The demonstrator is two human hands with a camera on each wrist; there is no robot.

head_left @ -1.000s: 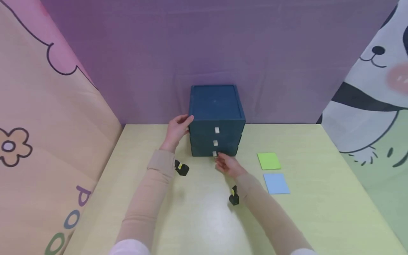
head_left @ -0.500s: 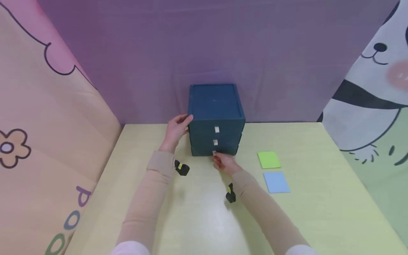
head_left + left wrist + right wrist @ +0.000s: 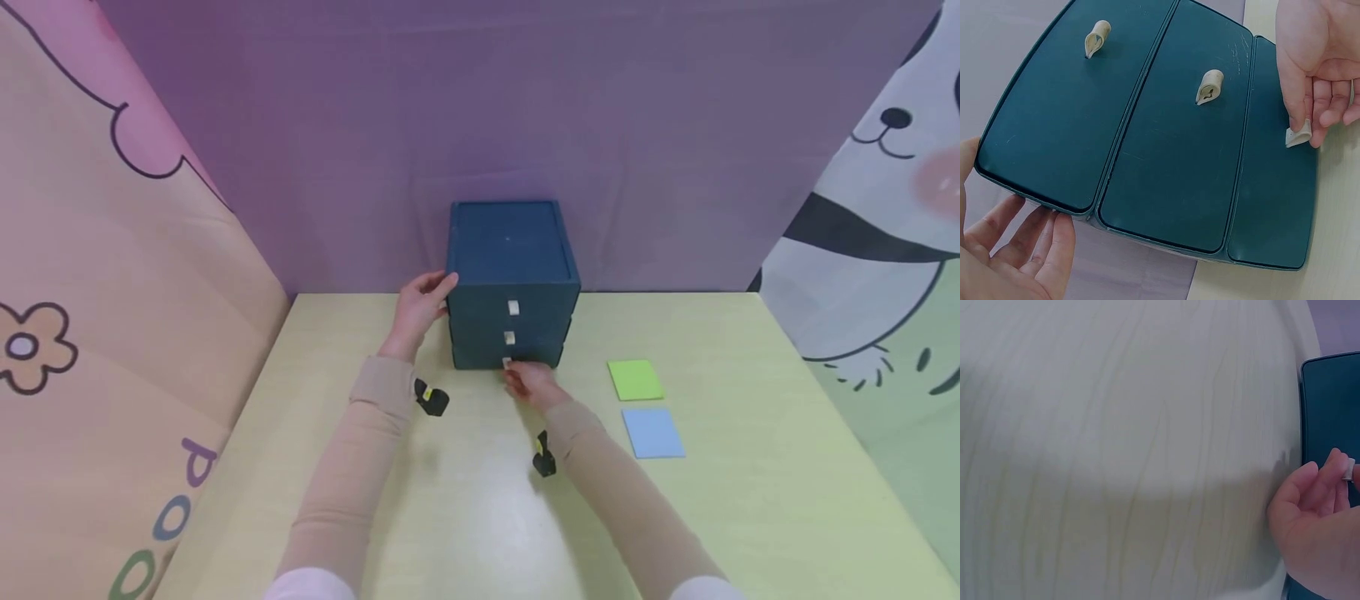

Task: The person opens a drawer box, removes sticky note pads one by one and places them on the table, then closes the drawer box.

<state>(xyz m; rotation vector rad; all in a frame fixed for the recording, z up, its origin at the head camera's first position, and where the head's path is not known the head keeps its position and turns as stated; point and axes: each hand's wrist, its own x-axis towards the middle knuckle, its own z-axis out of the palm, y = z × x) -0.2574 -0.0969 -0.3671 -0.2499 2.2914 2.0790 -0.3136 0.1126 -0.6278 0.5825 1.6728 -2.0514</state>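
Observation:
A dark blue three-drawer cabinet (image 3: 513,242) stands against the back wall, its drawers all closed. My left hand (image 3: 417,312) holds its left front corner, thumb at the top edge and fingers along the side. Low at the front, my right hand (image 3: 536,385) pinches the pale loop pull tab (image 3: 1298,134) of the bottom drawer (image 3: 1275,200) between thumb and forefinger. The other right-hand fingers are loosely bent below the tab. Similar tabs stick out from the top drawer (image 3: 1054,119) and the middle drawer (image 3: 1166,162).
To the right of the cabinet, a green square sticky note (image 3: 635,380) and a blue one (image 3: 652,432) lie on the pale wooden table (image 3: 750,467). A purple cloth (image 3: 360,150) hangs directly behind the cabinet, and printed cloths flank the table.
My right hand has moved slightly left, and its fingers have gone from beside the bottom tab to pinching it. The left hand and cabinet have stayed in place.

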